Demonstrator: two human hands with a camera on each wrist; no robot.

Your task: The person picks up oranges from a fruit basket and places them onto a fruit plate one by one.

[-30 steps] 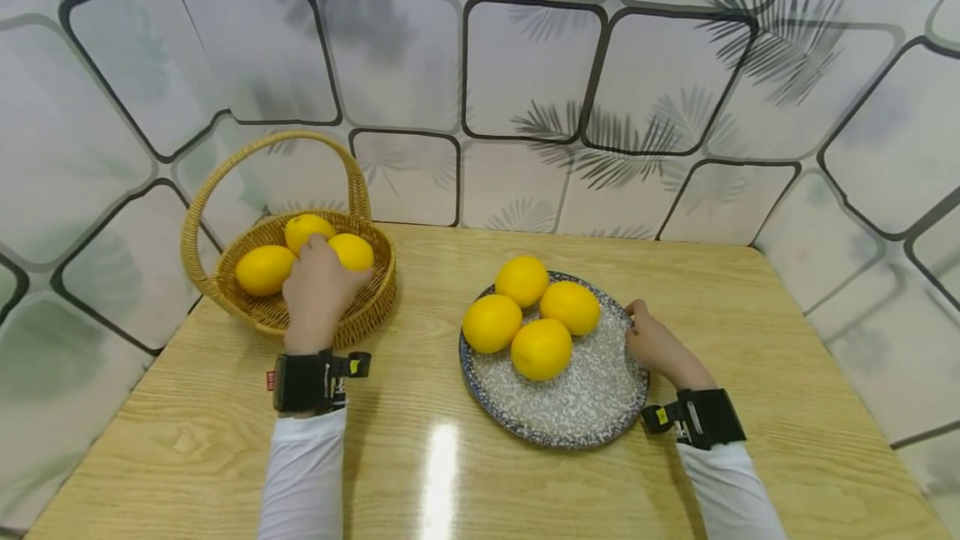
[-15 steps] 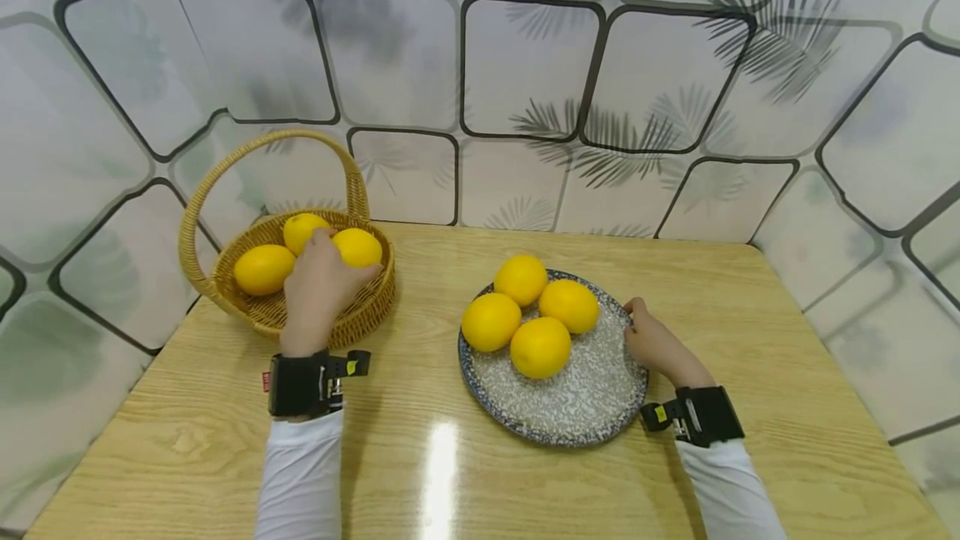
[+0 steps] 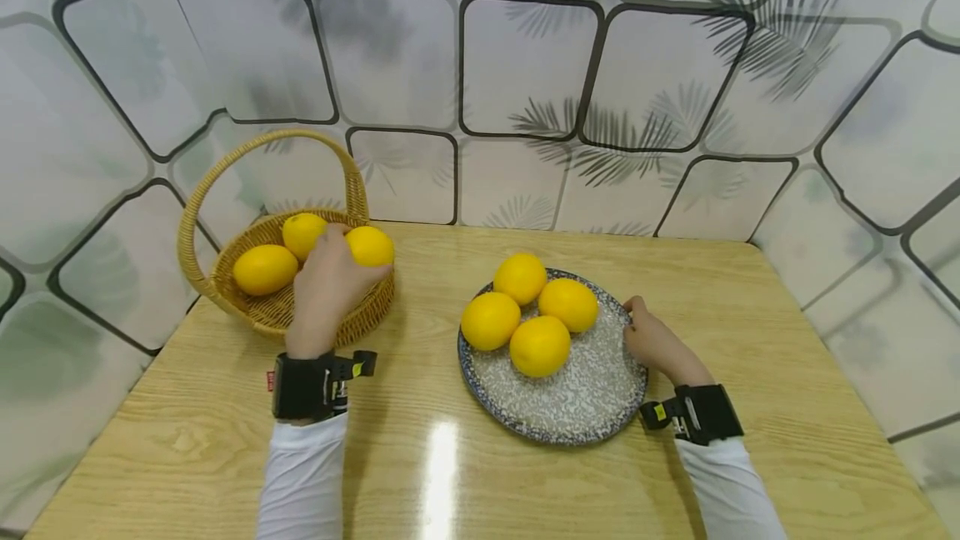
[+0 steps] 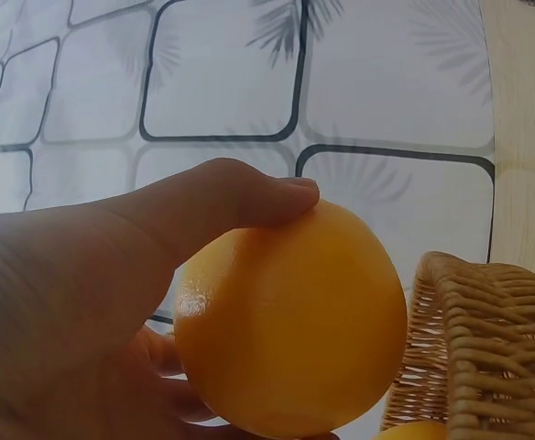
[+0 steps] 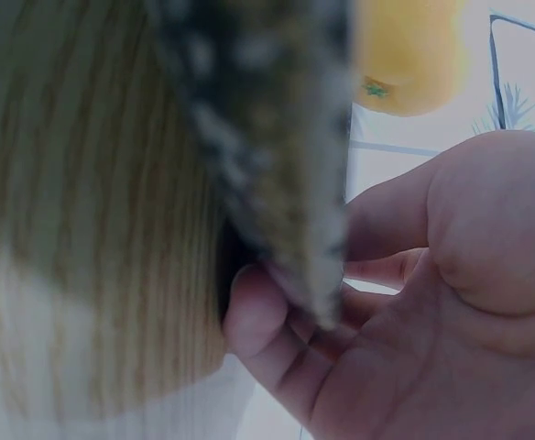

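My left hand grips a yellow-orange orange over the right side of the wicker basket. In the left wrist view, the thumb lies across the top of this orange and the fingers curl beneath it. Two more oranges sit in the basket, one at the left and one at the back. At the right, my right hand holds the rim of a speckled grey plate with a dark blue edge. Its fingertips curl under the rim in the right wrist view.
Several oranges are grouped on the plate's back left part. The basket's tall arched handle rises above it at the left. Wooden tabletop lies between basket and plate. A patterned wall covering stands behind the table.
My left hand has lifted the orange slightly and shifted it right, away from the other two in the basket. The right hand and the plate have stayed in place.
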